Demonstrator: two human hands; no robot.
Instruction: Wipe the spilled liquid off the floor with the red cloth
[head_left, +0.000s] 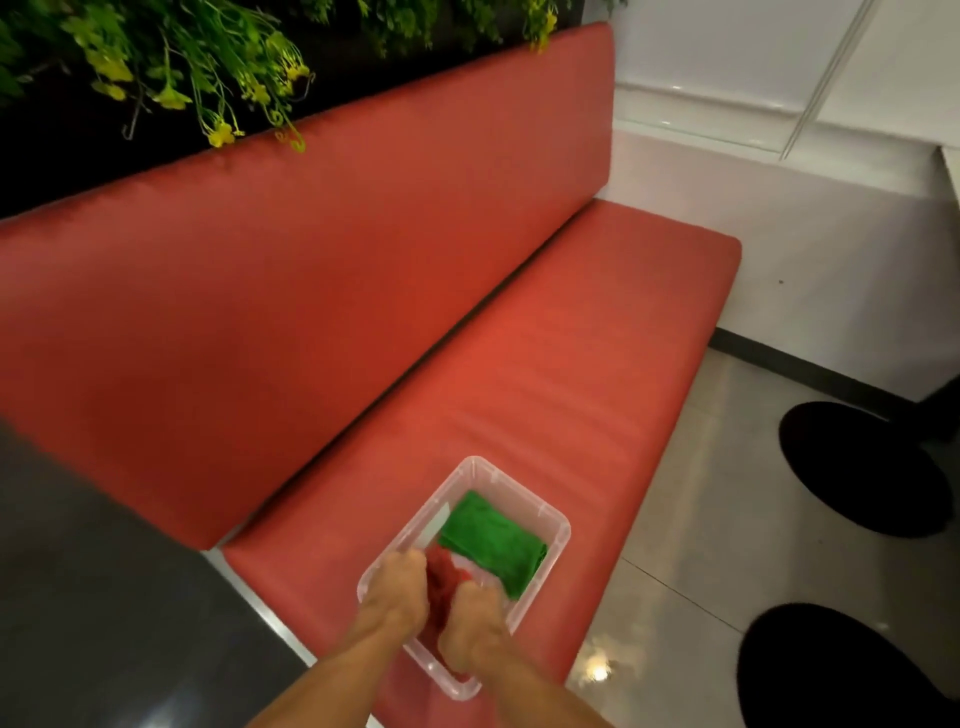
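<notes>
A long red padded backrest (260, 312) stood behind a red padded seat cushion (545, 364). Glossy grey floor tiles (701, 545) lay to the right, and a dark grey tabletop (104, 597) was at the left edge. On the near part of the seat cushion stood a clear rectangular plastic box (563, 525). In its far half lay a folded green cloth (493, 540). The crumpled red cloth (441, 582) was in the near half, touching the green one. The left hand (395, 592) and the right hand (475, 618) were inside the box, 1 on each side of the red cloth. Each grip was curled into the red cloth, pinching its folds; the fingertips were hidden.
</notes>
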